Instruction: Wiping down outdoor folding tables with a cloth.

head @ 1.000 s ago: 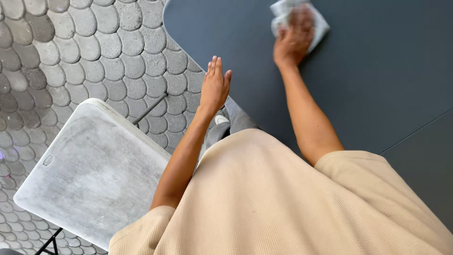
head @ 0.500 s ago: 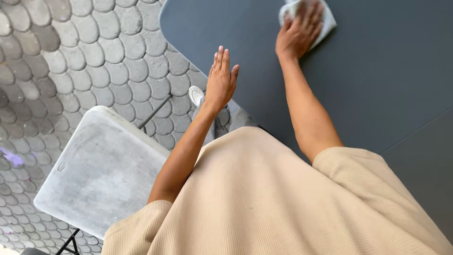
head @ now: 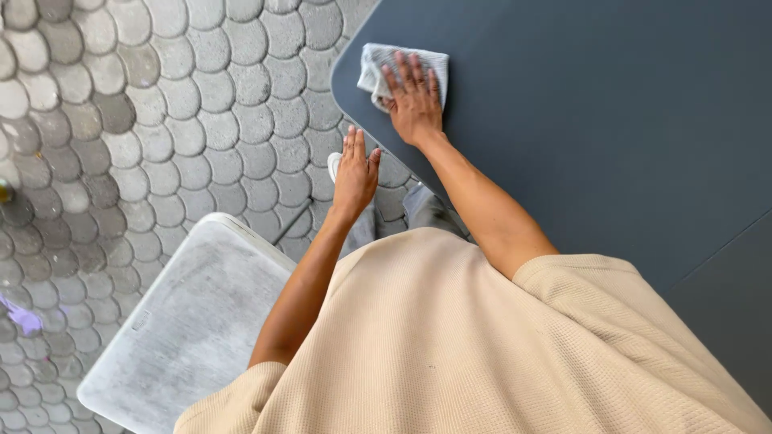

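My right hand (head: 414, 100) lies flat on a light grey cloth (head: 379, 68), pressing it against the dark grey tabletop (head: 579, 120) near the table's rounded left corner. My left hand (head: 355, 171) hangs in the air beside the table's edge, fingers straight and together, holding nothing. It sits just below and left of the cloth, over the paving. A beige ribbed top covers my body at the bottom of the view.
A worn white folding chair seat (head: 189, 321) stands at my left. Grey scallop-shaped paving stones (head: 161, 104) cover the ground. A white shoe tip (head: 334, 165) shows under my left hand. A small purple scrap (head: 22, 317) lies at the far left.
My right hand has slid the cloth leftward and toward me, to the table's corner. My left hand stays raised by the edge. The view has shifted slightly.
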